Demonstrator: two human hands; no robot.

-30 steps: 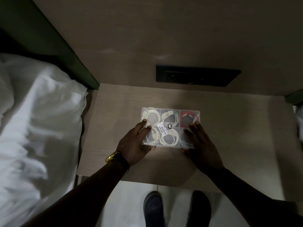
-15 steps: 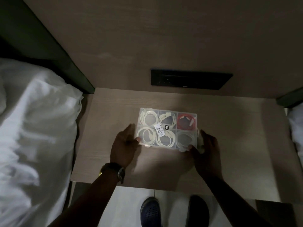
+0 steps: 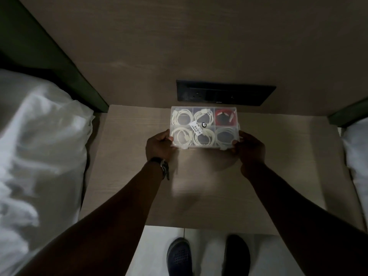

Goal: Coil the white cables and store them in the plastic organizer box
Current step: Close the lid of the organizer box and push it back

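Note:
A clear plastic organizer box with its lid closed sits near the back of the wooden bedside table. Coiled white cables fill most of its compartments, and a red cable lies in the far right one. A white price sticker is on the lid. My left hand grips the box's near left corner. My right hand grips its near right corner. Both thumbs rest on the lid's edge.
A black socket panel is set in the wall just behind the box. White bedding lies to the left and more bedding at the right edge. My shoes stand on the pale floor below the table's front edge.
My hands moved from the lid top to the box's near corners and took hold. The box has shifted away from me toward the wall and socket panel.

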